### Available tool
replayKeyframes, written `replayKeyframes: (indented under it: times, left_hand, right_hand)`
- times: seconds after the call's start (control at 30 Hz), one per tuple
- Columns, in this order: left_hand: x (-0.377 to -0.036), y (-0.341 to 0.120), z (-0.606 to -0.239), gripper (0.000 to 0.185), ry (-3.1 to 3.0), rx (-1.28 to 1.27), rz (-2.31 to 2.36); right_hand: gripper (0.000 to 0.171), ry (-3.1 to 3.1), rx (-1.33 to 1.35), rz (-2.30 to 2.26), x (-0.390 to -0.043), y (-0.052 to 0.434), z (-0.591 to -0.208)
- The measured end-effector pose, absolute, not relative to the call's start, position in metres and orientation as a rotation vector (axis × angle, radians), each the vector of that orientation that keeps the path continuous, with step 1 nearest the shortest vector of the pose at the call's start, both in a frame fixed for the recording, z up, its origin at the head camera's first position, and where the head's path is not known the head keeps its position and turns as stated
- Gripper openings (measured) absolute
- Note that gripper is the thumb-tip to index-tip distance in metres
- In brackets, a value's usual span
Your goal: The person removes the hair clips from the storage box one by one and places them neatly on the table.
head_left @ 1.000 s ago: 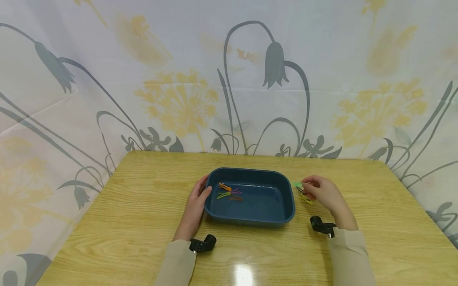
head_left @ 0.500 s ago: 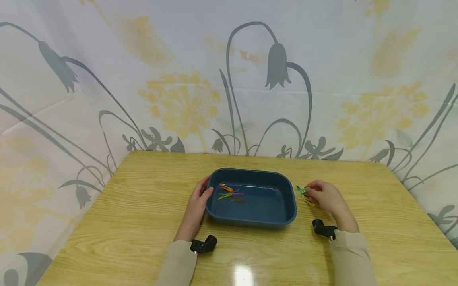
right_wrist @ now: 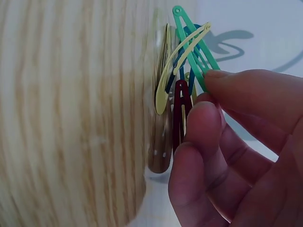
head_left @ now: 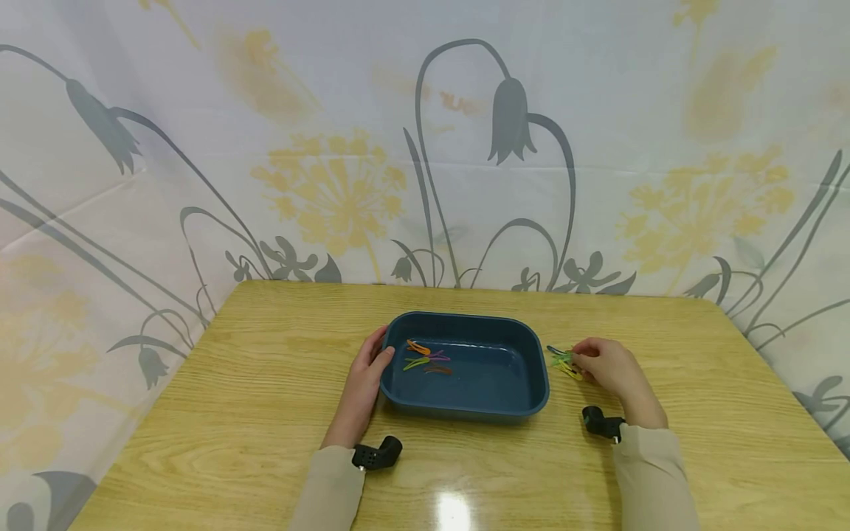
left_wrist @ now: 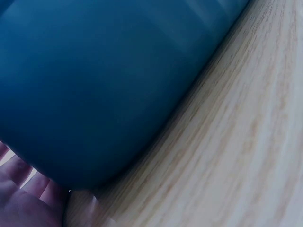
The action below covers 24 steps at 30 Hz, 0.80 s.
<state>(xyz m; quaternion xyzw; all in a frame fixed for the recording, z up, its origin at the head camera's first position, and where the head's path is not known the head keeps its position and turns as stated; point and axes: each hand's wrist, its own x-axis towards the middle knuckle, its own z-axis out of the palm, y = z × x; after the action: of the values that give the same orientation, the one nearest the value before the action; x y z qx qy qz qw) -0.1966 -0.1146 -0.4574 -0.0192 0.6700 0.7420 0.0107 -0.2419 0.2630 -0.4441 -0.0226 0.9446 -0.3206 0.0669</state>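
A small bunch of thin metal snap hair clips (right_wrist: 182, 71) is being pinched by the curled fingertips (right_wrist: 203, 118) of the right hand (head_left: 607, 369). In the right wrist view, a green clip (right_wrist: 196, 45), a pale yellow clip (right_wrist: 177, 61), a dark red clip (right_wrist: 181, 111) and a bit of a blue one are being seen in the bunch, fanned out past the fingers. A brown clip (right_wrist: 161, 151) is being seen below them, right at the wooden table; whether it is being held too cannot be told. In the head view, the bunch (head_left: 563, 360) is being held low over the table, just beside the right end of the tray.

The left end of the deep, dark blue plastic tray with rounded corners (head_left: 524, 398) is being gripped by the left hand (head_left: 364, 383). The thumb is being laid over the rim and the fingers are being curled against the outer wall (left_wrist: 94, 94).

A few more hair clips (head_left: 425, 355) are being kept inside the tray, near its left end: an orange one, a yellow-green one, a purple one and a brown one. They are lying close together on the tray floor.

The tray is being rested on a light wooden table (head_left: 265, 413). A pale cloth with grey and yellow flowers (head_left: 332, 184) is being hung behind the table.
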Motion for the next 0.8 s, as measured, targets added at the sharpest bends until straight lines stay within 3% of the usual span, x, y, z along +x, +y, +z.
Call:
replayKeyframes:
  times: [0.8]
  left_hand:
    - [-0.1957, -0.1136, -0.4549, 0.047, 2.084, -0.077, 2.313]
  right_hand:
    - [0.028, 2.855, -0.123, -0.823, -0.2402, 0.2604, -0.4387]
